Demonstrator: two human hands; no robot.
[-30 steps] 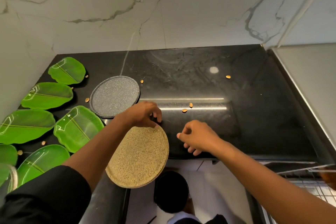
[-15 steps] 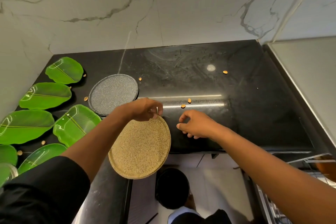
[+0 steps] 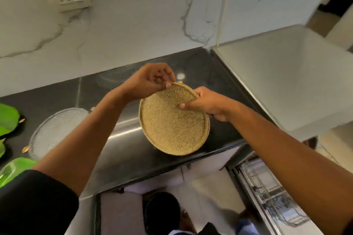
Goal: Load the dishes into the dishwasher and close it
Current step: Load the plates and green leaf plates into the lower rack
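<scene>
Both hands hold the tan speckled plate [image 3: 172, 123] up off the black surface [image 3: 122, 139], tilted so its face shows to the camera, most likely so it can be turned edge-on and carried to the open dishwasher rack [image 3: 271, 192] that shows at the lower right. The left hand [image 3: 150, 80] pinches the top rim, its fingers [image 3: 168, 85] curled over the edge with the thumb behind. The right hand [image 3: 208, 104] clasps the right rim, its thumb lying across the plate's face and its other fingers wrapped under the back. Two grips on opposite parts of the rim keep the plate steady while it is swung. The plate is round and shallow with a low raised lip, sandy tan with a fine grainy speckle all over; it looks dry and bare of food, though the blur hides small marks. It hangs above the front edge of the surface, touching nothing but the hands. To the left a grey speckled plate [image 3: 55, 131] lies flat on the surface, with green leaf-shaped plates [image 3: 8, 118] beyond it at the picture's edge, so much of the loading seems not yet done.
</scene>
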